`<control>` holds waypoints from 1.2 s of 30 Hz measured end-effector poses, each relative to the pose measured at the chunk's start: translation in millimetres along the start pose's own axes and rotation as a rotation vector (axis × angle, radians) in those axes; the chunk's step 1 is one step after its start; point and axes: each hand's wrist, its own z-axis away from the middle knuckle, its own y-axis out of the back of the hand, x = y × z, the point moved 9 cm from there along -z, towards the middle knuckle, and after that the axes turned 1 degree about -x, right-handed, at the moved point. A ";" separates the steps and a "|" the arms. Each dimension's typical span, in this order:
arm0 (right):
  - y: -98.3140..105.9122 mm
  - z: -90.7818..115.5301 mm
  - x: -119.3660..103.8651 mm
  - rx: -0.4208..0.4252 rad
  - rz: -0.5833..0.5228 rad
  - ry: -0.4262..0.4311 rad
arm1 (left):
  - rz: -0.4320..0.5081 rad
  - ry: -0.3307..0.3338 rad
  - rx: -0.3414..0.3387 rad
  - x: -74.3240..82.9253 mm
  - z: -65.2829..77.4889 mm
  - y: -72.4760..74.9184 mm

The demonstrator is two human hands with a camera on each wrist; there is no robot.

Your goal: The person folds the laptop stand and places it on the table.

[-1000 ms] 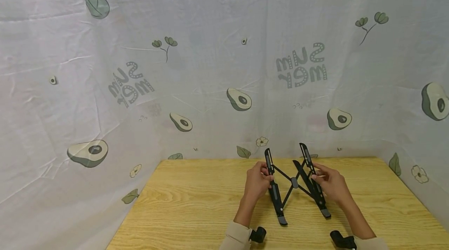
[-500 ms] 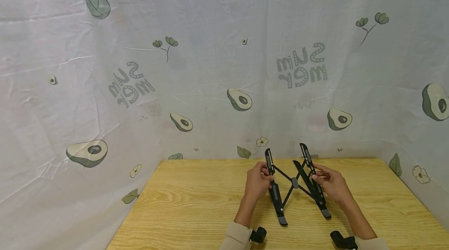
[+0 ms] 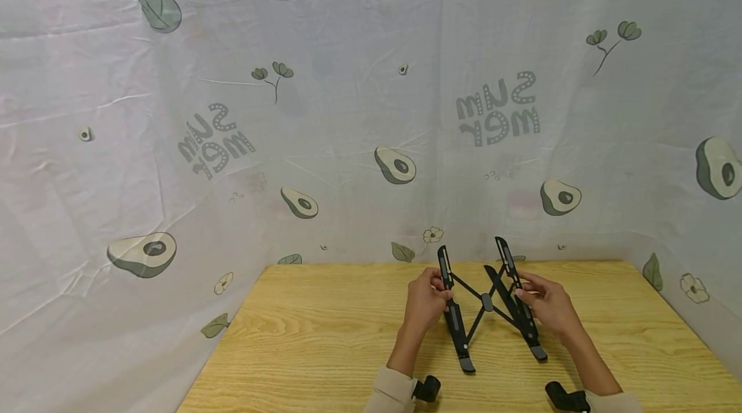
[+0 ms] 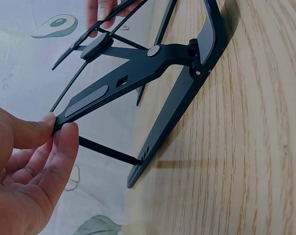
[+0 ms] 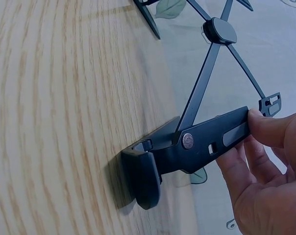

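Observation:
A black folding laptop stand [image 3: 487, 301] is spread open on the wooden table, its crossed bars meeting at a grey hub. My left hand [image 3: 427, 297] pinches the upper rail on the stand's left side between thumb and fingers. On the opposite side, my right hand [image 3: 547, 300] pinches the right upper rail the same way. In the left wrist view, the left thumb [image 4: 35, 131] presses the rail's top edge while a strut links it to the base leg [image 4: 162, 132] below. The right wrist view shows the hooked front lip [image 5: 147, 181] close to the tabletop.
The wood-grain table [image 3: 324, 329] extends well to the left of the stand. Behind it hangs a pale sheet [image 3: 348, 110] printed with avocados and leaves. Black wrist-worn devices [image 3: 428, 388] sit by both beige sleeves [image 3: 391, 390].

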 end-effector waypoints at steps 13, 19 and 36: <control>-2.3 1.2 -2.2 -0.008 0.001 -0.011 | -0.017 -0.016 -0.001 1.5 0.2 1.0; -3.5 1.2 -3.1 -0.010 0.004 -0.005 | -0.012 -0.005 -0.001 0.4 1.3 2.7; 1.5 2.9 -2.1 -0.004 0.030 0.008 | -0.006 0.016 0.001 -0.1 -0.5 -3.0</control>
